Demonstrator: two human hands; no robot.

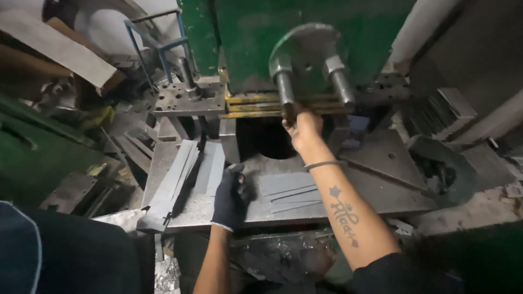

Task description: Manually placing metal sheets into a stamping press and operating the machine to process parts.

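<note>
My left hand, in a dark glove, rests on the steel bed of a green press, its fingers bent on the plate beside a few flat grey metal strips. My bare right hand reaches forward under the press's yellow-edged die, fingers closed near the dark opening; what it grips is hidden. Two thick bolts hang just above it.
A stack of long grey metal strips leans at the bed's left edge. Scrap plates and offcuts pile up on the left. More stacked plates and a round dark part lie on the right.
</note>
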